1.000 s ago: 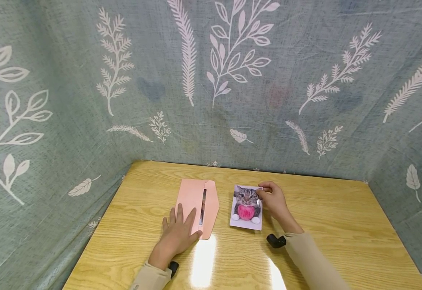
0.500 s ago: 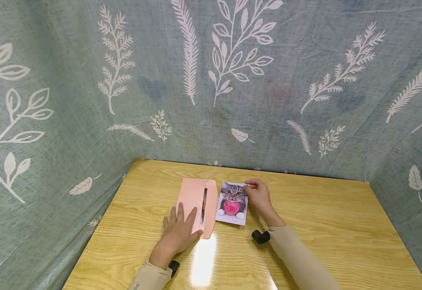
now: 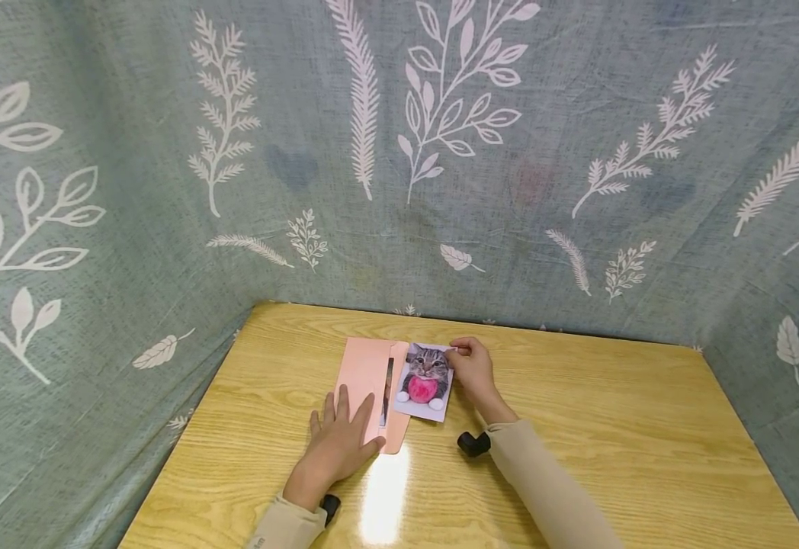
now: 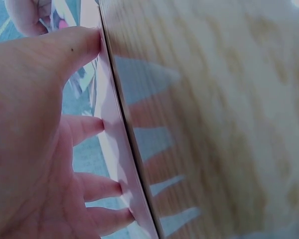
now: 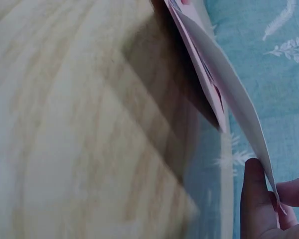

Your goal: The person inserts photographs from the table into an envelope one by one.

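A pink envelope (image 3: 361,366) lies on the table with its flap spread to the right, and a strip of a dark picture shows at its opening. My left hand (image 3: 336,442) rests on the envelope's lower left part with fingers spread; the left wrist view shows the fingertips touching the pink paper. Between thumb and fingers, my right hand (image 3: 475,374) pinches the upper right edge of a cat photo card (image 3: 425,385). That card, a grey tabby with a round pink shape, overlaps the flap. In the right wrist view the card (image 5: 234,89) is edge-on, tilted above the table.
The wooden table (image 3: 612,427) reaches back to a grey-green curtain (image 3: 386,252) with white leaf prints, which also hangs at both sides. A bright glare strip falls on the table before the envelope. Black wrist cameras (image 3: 473,444) sit at the sleeve cuffs.
My right hand has carried the cat card leftward, from apart from the envelope to over its flap. My left hand has stayed in place on the envelope.
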{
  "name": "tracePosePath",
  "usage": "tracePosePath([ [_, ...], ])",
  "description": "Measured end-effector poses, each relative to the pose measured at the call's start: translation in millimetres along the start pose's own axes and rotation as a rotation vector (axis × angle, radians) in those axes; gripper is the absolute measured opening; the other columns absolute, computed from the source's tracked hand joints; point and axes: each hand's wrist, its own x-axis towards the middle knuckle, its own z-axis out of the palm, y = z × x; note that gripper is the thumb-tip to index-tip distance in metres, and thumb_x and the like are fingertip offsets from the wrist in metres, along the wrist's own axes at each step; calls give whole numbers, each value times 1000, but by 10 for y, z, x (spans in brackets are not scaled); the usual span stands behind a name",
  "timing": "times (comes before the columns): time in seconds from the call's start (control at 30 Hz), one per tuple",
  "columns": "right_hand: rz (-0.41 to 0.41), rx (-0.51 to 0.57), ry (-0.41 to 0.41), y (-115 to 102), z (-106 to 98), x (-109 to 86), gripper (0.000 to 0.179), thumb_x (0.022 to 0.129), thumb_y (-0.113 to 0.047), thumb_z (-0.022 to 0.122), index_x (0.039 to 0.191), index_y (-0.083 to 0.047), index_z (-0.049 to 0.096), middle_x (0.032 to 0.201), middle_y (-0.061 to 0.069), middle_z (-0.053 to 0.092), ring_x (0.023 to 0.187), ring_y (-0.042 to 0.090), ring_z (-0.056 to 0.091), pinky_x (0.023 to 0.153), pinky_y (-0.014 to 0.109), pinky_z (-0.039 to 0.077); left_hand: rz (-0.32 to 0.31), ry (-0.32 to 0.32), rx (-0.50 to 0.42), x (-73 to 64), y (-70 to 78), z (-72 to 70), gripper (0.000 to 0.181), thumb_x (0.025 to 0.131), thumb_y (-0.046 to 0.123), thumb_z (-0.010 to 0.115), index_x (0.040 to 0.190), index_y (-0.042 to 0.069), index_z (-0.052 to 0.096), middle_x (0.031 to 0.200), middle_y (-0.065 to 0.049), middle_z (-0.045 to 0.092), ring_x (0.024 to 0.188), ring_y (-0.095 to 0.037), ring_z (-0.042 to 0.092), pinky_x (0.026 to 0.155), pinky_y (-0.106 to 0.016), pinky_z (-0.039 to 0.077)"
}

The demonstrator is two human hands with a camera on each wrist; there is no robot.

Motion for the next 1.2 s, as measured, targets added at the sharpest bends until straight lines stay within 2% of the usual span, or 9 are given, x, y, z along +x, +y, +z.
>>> tracePosePath([
  [0.27, 30, 3, -36, 22, 98, -43, 21, 88, -2, 66, 109, 3, 65, 88, 12, 59, 71, 16, 56, 58, 25, 45, 2, 14, -3, -7, 5, 0, 78, 95, 54, 61, 158, 19, 32, 159, -34, 11, 144, -56, 10, 106, -75, 14],
  [0.53, 19, 24, -62, 61, 188, -63, 18, 88, 0, 63, 106, 3, 66, 87, 12, 60, 70, 17, 56, 57, 27, 47, 5, 16, -12, -7, -5, 6, 78, 95, 53, 62, 158, 19, 32, 159, -34, 11, 144, -56, 9, 106, -75, 13],
  [0.9, 14, -6, -68, 39, 326, -87, 17, 88, 1, 64, 104, 2, 67, 84, 11, 59, 69, 17, 55, 55, 26, 45, 3, 18, -6, -6, 12, -14, 78, 95, 53, 62, 158, 19, 33, 159, -34, 12, 144, -56, 10, 106, -76, 14],
  [1.2, 1, -26, -63, -4, 455, -122, 14, 87, 4, 65, 101, 3, 67, 83, 11, 61, 67, 17, 59, 58, 26, 48, 10, 29, 7, -7, 15, -26, 77, 95, 53, 62, 158, 18, 34, 158, -35, 14, 143, -57, 12, 106, -76, 15],
])
